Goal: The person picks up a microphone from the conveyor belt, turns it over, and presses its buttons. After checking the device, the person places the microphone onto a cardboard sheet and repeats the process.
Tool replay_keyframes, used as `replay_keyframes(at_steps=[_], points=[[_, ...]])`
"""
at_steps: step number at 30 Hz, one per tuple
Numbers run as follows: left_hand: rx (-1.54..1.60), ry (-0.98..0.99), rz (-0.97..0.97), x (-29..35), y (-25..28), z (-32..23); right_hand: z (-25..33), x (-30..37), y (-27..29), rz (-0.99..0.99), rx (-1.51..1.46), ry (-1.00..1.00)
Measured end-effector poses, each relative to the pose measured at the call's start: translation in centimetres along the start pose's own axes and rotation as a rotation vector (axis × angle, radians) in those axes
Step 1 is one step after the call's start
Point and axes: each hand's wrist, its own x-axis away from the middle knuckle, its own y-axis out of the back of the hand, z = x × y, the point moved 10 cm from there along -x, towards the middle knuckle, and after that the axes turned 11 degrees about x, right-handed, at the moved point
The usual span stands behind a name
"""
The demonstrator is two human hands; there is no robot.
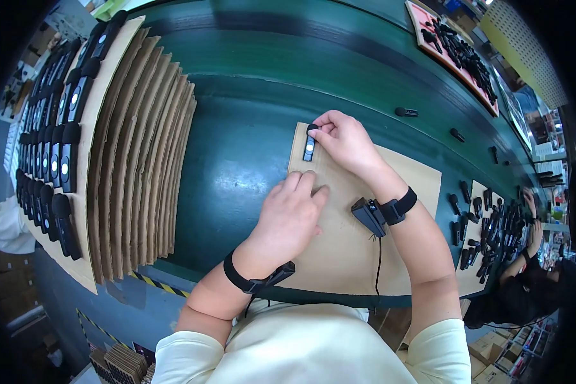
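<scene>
While pinching the top end of a small black device (pixel 309 146) with a pale round button, right hand (pixel 342 142) curled, fingertips closed on the part at the far left corner of a brown cardboard sheet (pixel 339 243). Left hand (pixel 288 214) flat, fingers together and extended, palm down on the same sheet, holding nothing. Black strap with a small black unit on each wrist; thin cable trailing from the right one. Sheet lying on a dark green conveyor belt (pixel 249 70), near edge toward the body. To the left, a fanned stack of cardboard sheets (pixel 144 160), overlapping like shingles; outermost sheet loaded with rows of similar black devices (pixel 51 160). To the right, loose black parts (pixel 486 230) scattered on the belt, another person's hands (pixel 531 224) among them. Far right, a red-edged tray (pixel 457 54) heaped with more black parts. Single stray part (pixel 406 112) lying apart on the belt beyond the sheet.
</scene>
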Motion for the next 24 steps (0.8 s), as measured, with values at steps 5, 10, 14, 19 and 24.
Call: replay_keyframes(at_steps=[5,10,14,19,24], points=[[0.006,-0.017,-0.044,-0.2,0.1,0.0,0.1,-0.3,0.3,-0.012,-0.001,0.029],[0.007,-0.023,-0.042,-0.4,0.0,-0.1,-0.2,-0.2,0.5,-0.036,0.012,0.031],[-0.003,-0.022,-0.049,-0.2,0.0,0.0,-0.3,-0.1,1.0,-0.048,-0.036,0.051],[-0.011,-0.031,-0.057,0.0,0.3,-0.3,-3.6,-1.4,6.4,-0.327,0.230,0.129],[-0.010,-0.044,-0.065,-0.2,0.4,-0.5,-9.1,-1.8,11.5,-0.577,0.699,0.122]])
